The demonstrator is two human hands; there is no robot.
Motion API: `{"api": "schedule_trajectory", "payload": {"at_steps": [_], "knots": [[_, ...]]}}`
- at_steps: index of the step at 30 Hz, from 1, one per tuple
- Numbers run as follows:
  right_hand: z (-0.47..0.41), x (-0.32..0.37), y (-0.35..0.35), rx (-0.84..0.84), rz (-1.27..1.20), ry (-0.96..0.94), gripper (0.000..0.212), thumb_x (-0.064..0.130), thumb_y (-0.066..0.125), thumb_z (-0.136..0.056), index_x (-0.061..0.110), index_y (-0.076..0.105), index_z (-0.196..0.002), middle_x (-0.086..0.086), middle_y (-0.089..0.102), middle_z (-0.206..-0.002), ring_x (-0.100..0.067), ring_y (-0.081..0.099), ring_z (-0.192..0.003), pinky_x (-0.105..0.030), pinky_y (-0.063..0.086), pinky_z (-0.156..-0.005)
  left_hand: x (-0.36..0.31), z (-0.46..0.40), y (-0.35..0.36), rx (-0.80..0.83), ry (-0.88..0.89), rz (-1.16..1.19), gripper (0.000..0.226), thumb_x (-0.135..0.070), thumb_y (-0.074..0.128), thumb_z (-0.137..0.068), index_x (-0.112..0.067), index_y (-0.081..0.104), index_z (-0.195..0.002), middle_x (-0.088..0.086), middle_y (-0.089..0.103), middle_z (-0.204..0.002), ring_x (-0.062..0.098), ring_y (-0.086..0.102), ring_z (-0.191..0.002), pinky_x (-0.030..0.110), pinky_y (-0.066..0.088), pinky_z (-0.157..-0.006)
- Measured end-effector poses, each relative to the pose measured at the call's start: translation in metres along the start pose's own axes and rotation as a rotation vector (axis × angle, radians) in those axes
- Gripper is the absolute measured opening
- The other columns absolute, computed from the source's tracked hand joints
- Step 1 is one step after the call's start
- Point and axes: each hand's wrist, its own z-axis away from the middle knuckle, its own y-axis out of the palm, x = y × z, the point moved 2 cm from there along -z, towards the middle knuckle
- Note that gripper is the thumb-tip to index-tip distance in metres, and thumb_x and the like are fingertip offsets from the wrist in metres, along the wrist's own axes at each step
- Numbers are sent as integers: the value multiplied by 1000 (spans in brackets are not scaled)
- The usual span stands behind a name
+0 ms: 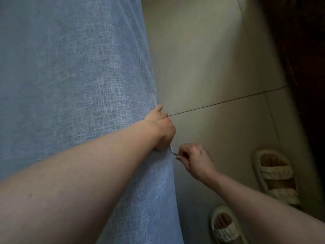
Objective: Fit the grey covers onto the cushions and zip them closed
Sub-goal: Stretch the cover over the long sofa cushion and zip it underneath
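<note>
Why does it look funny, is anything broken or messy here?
Nothing stands out. The left hand grips the edge of the grey cover, and the right hand pinches the zipper pull beside it. No tear or spill shows. Two slippered feet stand on the tiled floor.

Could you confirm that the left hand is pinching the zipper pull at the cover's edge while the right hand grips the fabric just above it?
Not quite: the hands are swapped. In the head view the right hand pinches the zipper pull at the edge of the grey cover, while the left hand grips the fabric just above it.
</note>
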Motion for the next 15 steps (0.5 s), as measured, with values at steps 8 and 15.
{"api": "schedule_trajectory", "payload": {"at_steps": [8, 15], "knots": [[8, 3, 4, -113, -225, 161, 11, 16, 71, -78, 12, 66, -69, -1, 64, -65, -15, 53, -63, -28, 36, -60, -21, -15, 8, 231, 48, 13, 30, -25, 43, -95, -21, 54, -122, -2, 52, -134, 19, 44, -128, 46, 16, -111], [3, 5, 6, -20, -591, 453, 24, 1, 52, -89, 14, 71, -96, 3, 70, -95, -9, 62, -89, -17, 47, -83, 3, -13, 0, 159, -75, -80, 33, -28, 42, -94, -19, 53, -124, 3, 53, -132, 25, 37, -129, 51, 7, -112]]}}
